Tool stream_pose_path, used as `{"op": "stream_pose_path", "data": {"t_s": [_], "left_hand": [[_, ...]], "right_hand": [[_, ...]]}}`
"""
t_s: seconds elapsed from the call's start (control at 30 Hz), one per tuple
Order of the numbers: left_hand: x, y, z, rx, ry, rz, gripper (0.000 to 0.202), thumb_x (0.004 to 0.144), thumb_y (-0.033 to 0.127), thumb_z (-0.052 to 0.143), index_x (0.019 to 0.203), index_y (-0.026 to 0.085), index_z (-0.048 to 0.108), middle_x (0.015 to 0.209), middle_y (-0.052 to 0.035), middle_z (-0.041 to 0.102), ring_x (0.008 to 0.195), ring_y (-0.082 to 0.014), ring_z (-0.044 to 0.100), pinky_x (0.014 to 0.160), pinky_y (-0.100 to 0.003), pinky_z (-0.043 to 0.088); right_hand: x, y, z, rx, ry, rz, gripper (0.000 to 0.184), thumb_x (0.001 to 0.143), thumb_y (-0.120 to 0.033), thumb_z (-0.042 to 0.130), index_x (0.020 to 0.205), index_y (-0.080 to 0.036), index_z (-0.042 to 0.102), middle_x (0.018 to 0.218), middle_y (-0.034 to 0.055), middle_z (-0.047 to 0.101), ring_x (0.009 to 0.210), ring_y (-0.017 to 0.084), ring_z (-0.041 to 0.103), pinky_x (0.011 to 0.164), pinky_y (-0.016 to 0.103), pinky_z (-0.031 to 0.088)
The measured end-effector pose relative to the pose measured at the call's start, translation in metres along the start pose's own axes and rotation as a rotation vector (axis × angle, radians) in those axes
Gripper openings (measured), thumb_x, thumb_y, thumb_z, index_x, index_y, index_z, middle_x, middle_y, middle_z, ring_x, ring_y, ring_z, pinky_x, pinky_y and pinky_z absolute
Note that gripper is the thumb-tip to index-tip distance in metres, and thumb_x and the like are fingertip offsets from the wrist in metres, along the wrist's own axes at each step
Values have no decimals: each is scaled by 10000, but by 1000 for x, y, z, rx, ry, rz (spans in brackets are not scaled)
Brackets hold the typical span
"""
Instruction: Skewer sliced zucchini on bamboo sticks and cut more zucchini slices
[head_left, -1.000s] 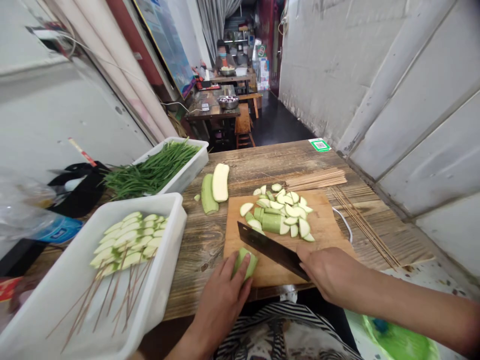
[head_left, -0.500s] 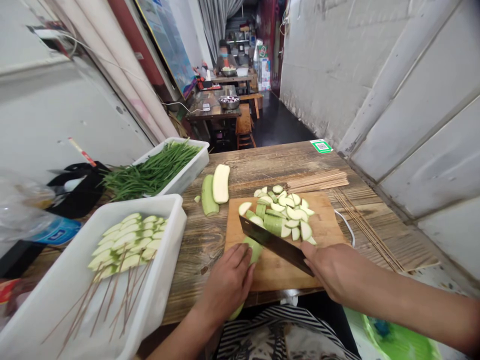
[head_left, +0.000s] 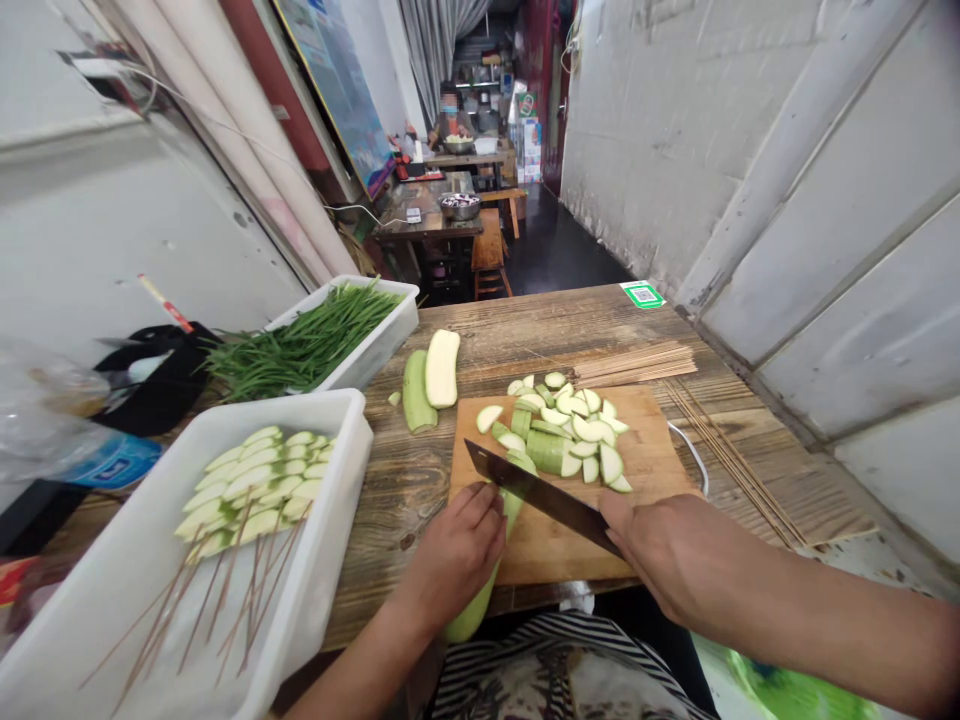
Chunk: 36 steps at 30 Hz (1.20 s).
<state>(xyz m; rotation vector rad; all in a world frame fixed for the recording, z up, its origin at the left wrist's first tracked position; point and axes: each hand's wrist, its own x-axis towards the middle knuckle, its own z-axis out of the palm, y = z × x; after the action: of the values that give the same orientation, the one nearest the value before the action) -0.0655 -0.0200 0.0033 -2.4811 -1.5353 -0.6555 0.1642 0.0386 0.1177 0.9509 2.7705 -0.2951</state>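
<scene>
My right hand [head_left: 660, 550] grips the handle end of a dark cleaver [head_left: 540, 495], its blade slanting across the cutting board [head_left: 645, 440]. Under the blade and under my left hand [head_left: 465, 540] lies a pale green zucchini half [head_left: 472, 610], its near end jutting past the board's front edge. My left fingers are curled over it, close to the blade. Beyond the cleaver is a pile of cut zucchini slices [head_left: 585, 425]. Left of the board, two more zucchini halves rest on the table: one cut face up [head_left: 442, 368], one skin up [head_left: 418, 392].
A white tub [head_left: 341, 470] at left holds skewered zucchini slices [head_left: 255, 480]. Behind it stands another tub [head_left: 397, 325] of green chives [head_left: 315, 335]. Bamboo skewers [head_left: 637, 364] lie behind and right of the board. A person [head_left: 451, 122] sits at a far table.
The cleaver has shifted left and slightly nearer, over the zucchini half. More of the zucchini's near end shows below my left hand, which stays on it.
</scene>
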Motion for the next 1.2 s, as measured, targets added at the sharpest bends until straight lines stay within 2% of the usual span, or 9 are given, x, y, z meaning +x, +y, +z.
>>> {"op": "stream_pose_path", "data": {"t_s": [0.23, 0.47, 0.57, 0.73, 0.87, 1.2], "left_hand": [[-2, 0, 1, 14, -10, 15, 196, 811, 132, 490, 966, 77, 596, 1014, -134, 591, 1002, -236, 505, 876, -384, 479], [2, 1, -3, -31, -16, 1, 180, 817, 130, 477, 951, 88, 590, 975, -127, 589, 953, -213, 521, 842, -367, 490], [3, 2, -3, -38, -10, -38, 154, 815, 136, 483, 915, 100, 593, 937, -116, 587, 902, -204, 531, 796, -358, 500], [1, 2, 0, -18, 29, -23, 151, 806, 137, 503, 920, 99, 594, 934, -117, 590, 906, -210, 525, 795, -362, 495], [-1, 1, 0, -22, 39, -26, 147, 802, 138, 515, 918, 97, 595, 916, -110, 597, 892, -207, 525, 790, -357, 496], [-2, 2, -1, -17, 7, -46, 139, 811, 154, 508, 916, 116, 590, 916, -97, 590, 882, -202, 526, 776, -351, 496]], "right_hand": [[4, 4, 4, -34, 36, -84, 335, 601, -13, 487, 915, -132, 503, 560, 28, 655, 447, 205, 606, 398, 269, 173], [15, 15, 23, -14, -3, -121, 234, 726, -91, 494, 956, -132, 490, 635, 52, 678, 535, 199, 636, 420, 256, 249], [11, 15, 19, -23, 0, -104, 194, 754, -101, 476, 944, -141, 490, 612, 42, 673, 501, 195, 626, 411, 261, 238], [3, 5, 0, -47, 19, -103, 260, 666, -28, 478, 901, -136, 508, 596, 39, 666, 491, 202, 621, 403, 275, 224], [4, 3, -2, -27, 10, -98, 247, 673, -40, 483, 897, -143, 507, 598, 30, 667, 490, 193, 621, 402, 269, 211], [18, 7, 25, 4, -34, -108, 238, 673, -68, 493, 899, -138, 507, 666, 53, 676, 565, 208, 631, 435, 259, 271]]}}
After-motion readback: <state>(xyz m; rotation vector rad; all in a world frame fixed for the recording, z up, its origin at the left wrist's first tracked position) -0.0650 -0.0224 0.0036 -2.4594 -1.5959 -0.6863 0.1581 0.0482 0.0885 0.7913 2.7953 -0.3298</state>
